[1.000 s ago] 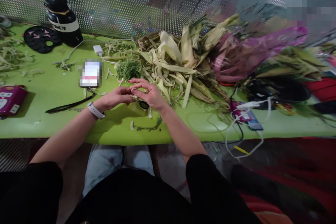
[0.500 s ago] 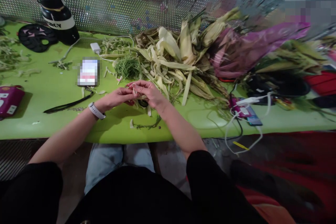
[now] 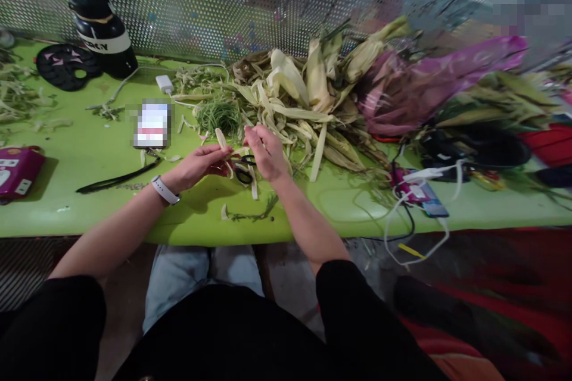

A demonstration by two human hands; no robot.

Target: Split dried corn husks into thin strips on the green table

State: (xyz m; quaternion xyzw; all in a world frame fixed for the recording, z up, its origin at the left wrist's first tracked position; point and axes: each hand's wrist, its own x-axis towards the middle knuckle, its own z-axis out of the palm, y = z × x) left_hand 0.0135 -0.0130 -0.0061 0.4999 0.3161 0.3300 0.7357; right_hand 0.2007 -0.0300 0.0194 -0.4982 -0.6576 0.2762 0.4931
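From the head view, my left hand (image 3: 196, 168) pinches a husk strip (image 3: 220, 138) just left of the scissors (image 3: 245, 181); my right hand (image 3: 270, 156) curls at their right, hold unclear. The table's edge (image 3: 192, 236) runs nearer me, room between; the far-left bottle (image 3: 107, 41) reads "…GY".

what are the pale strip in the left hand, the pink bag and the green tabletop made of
Pale strip in the left hand: probably dried corn husk, matte, its colour matching the heaped husks. Pink bag: likely thin plastic film, slightly shiny, crinkled and see-through. Green tabletop: smooth and glossy, showing soft highlights; plastic or painted, I can't tell.
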